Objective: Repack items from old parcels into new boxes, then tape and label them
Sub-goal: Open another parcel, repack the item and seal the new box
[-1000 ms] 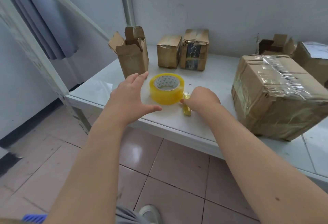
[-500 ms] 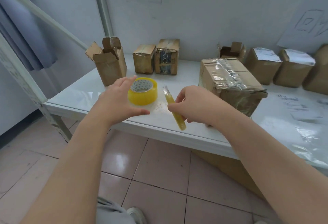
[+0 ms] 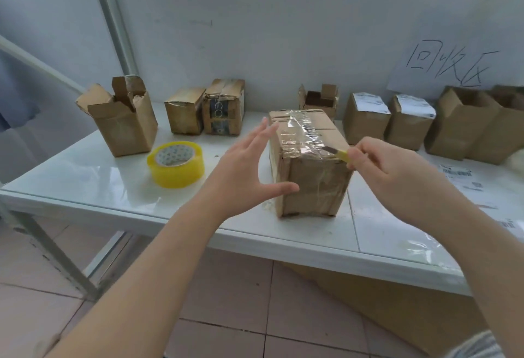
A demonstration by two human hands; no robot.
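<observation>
- White glossy table (image 3: 113,187) ran across mid frame, pale wall behind it w/ a paper sign (image 3: 448,68) of handwritten characters at upper right, tiled floor (image 3: 226,301) along the bottom.
- Taped parcel (image 3: 312,181) sat dead centre near the table's front edge. Brown cardboard, crinkly clear tape over its top.
- Left hand (image 3: 246,170) was just left of centre, right by the parcel's left side, fingers straight and spread wide, holding nothing. Thumb crossed in front of the parcel's near left corner, couldn't tell if it actually touched.
- Right hand (image 3: 391,170) at centre right had its fingers curled, pinching a yellow utility knife (image 3: 337,154) by the handle. Blade end was at the parcel's top right edge, on the tape afaict.
- Yellow tape roll (image 3: 175,163) lay flat on the table left of centre, apart from both hands.
- Open box (image 3: 124,127) w/ ragged flaps stood upright behind the roll, mid left.
- Pair of small closed boxes (image 3: 185,115) stood side by side by the wall, touching, centre-left.
- Small open carton (image 3: 320,99) sat behind the parcel. Two labelled boxes (image 3: 365,119) w/ white stickers on top to its right, bigger open boxes (image 3: 459,127) at the far right.
- Label sheets (image 3: 459,173) lay flat on the table at right.
- Flat cardboard (image 3: 397,309) was under the table, lower right.
</observation>
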